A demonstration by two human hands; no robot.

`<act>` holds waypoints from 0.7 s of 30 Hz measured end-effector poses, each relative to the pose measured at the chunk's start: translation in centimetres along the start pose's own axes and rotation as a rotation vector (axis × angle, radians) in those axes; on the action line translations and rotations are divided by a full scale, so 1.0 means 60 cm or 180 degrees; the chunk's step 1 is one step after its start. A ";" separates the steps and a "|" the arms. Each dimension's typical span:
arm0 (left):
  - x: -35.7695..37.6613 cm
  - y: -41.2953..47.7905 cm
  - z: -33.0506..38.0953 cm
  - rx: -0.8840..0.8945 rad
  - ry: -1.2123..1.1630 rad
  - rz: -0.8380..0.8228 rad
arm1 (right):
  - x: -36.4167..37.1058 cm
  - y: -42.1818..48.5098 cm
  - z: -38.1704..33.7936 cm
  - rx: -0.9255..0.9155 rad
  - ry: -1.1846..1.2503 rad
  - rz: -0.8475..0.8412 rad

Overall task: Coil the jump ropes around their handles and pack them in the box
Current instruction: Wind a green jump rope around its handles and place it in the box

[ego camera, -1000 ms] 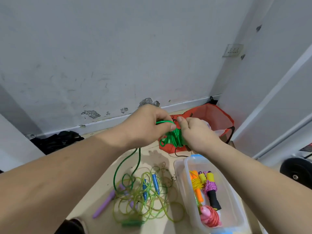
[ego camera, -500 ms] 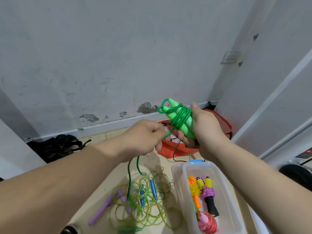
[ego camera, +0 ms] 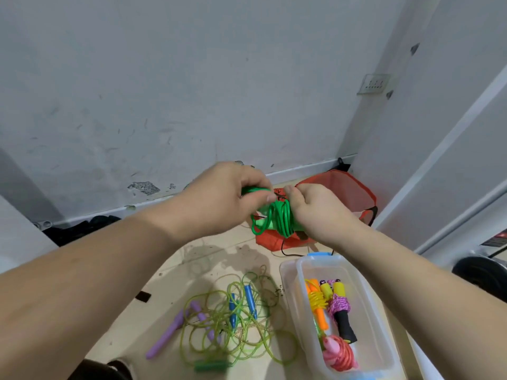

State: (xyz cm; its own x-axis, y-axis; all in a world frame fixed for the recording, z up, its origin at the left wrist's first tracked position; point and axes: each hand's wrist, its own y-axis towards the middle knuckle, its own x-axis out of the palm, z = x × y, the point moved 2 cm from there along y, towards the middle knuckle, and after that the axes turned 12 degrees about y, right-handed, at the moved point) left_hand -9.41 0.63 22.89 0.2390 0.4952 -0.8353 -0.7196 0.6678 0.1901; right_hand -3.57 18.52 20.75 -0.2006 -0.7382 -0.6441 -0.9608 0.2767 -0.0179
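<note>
A green jump rope (ego camera: 279, 218) is held in the air, its cord wound in several turns around its green handles. My right hand (ego camera: 315, 212) grips the bundle from the right. My left hand (ego camera: 233, 196) pinches the cord's end at the top left of the bundle. Below on the floor stands a clear plastic box (ego camera: 290, 286) holding coiled ropes: a yellow one with orange handles (ego camera: 317, 303), a purple one with a black handle (ego camera: 341, 311) and a pink-red one (ego camera: 340, 355).
Tangled yellow-green ropes (ego camera: 233, 325) with blue handles (ego camera: 249, 300), purple handles (ego camera: 167, 335) and a green handle (ego camera: 212, 366) lie on the floor left of the box. A red bag (ego camera: 343, 190) sits by the wall; a black weight plate (ego camera: 480, 275) is at right.
The bundle has come down from its raised position. The loose green cord that hung to the floor is now wound up, and my left hand has moved onto the bundle's top.
</note>
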 end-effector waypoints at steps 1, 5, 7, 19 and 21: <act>-0.006 0.001 -0.008 -0.0090 -0.0326 0.0116 | 0.000 0.000 -0.008 -0.0118 0.0126 -0.0096; -0.019 -0.005 -0.027 -0.0625 -0.1536 0.0305 | 0.003 -0.015 -0.034 -0.0230 0.0659 -0.0693; -0.012 -0.006 -0.031 -0.0901 -0.1860 0.0131 | 0.002 -0.023 -0.044 -0.0049 0.1283 -0.0706; 0.080 -0.023 0.039 -0.0727 -0.0664 -0.1059 | -0.012 -0.004 0.001 0.1399 0.3175 0.0923; 0.085 -0.028 0.053 -0.0733 -0.0528 -0.1152 | -0.014 -0.002 0.016 0.1540 0.3059 0.1071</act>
State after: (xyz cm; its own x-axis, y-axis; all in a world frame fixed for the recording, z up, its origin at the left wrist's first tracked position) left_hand -4.89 3.81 19.94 0.5892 0.3477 -0.7294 -0.6924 0.6825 -0.2340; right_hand -3.12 19.71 20.59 -0.7002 -0.6908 0.1803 -0.6968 0.6061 -0.3836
